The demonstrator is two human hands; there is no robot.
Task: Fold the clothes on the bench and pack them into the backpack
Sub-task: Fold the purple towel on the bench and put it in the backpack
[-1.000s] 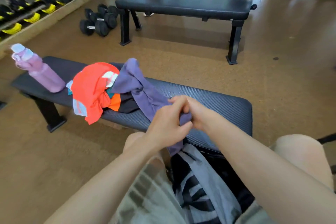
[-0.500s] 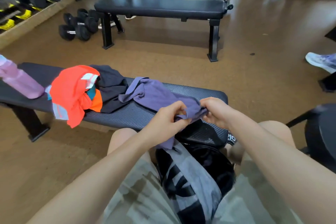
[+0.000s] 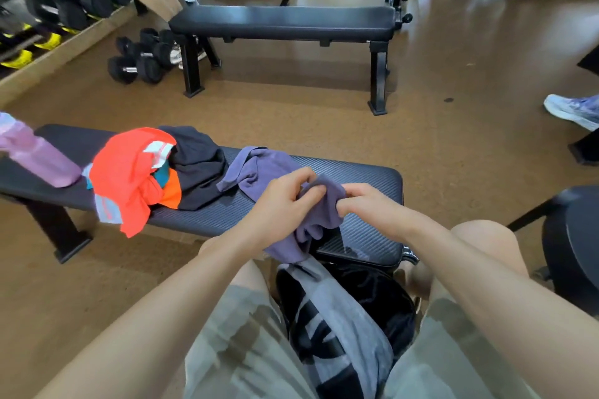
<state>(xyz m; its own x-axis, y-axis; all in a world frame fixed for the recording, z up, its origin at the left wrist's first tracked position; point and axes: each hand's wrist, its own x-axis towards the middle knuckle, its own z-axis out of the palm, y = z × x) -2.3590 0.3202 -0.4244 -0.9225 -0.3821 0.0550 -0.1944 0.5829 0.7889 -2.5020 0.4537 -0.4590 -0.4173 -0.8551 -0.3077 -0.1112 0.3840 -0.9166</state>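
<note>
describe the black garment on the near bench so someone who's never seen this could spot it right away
Start at the long black padded bench nearest the camera. Left of its middle lies a heap of clothes: the crumpled black garment sits between the bright orange-red shirt and the purple cloth that both hands grip. It is the heap's only dark, plain piece.

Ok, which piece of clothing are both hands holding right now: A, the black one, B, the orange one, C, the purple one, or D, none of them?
C: the left hand and right hand both pinch an edge of the purple garment, while the orange garment and black garment lie untouched further along the bench.
</note>
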